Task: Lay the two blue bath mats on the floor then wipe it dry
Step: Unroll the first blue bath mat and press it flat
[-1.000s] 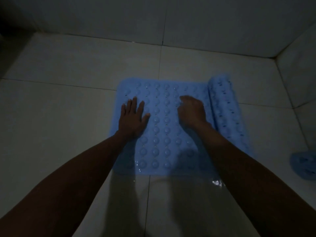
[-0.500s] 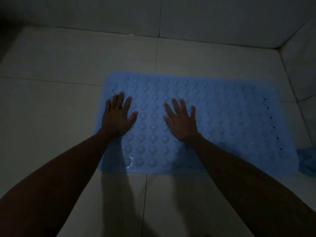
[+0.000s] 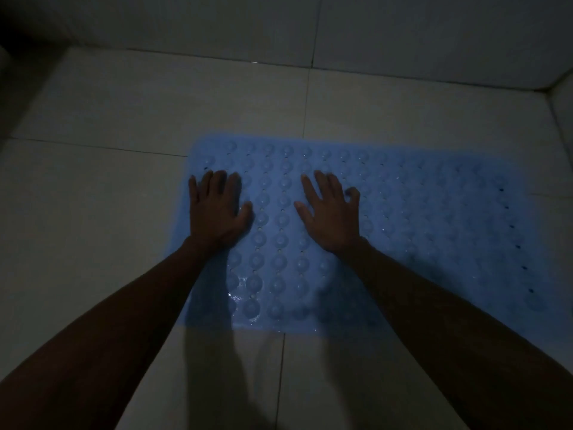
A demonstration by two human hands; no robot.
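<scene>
A blue bath mat with rows of round bumps and small holes lies flat and fully unrolled on the pale tiled floor. My left hand rests palm down near the mat's left edge, fingers straight and spread. My right hand rests palm down on the mat just to the right of it, fingers straight. Water drops glisten on the mat's near left part. The second mat is out of view.
The room is dim. Tiled walls close the floor at the back and at the right, meeting in a corner at the upper right. Bare floor tiles lie to the left of the mat and in front of it.
One second ago the mat's right part was still rolled and my right hand was curled on it. The mat has since unrolled flat to the right and both hands lie flat on it.
</scene>
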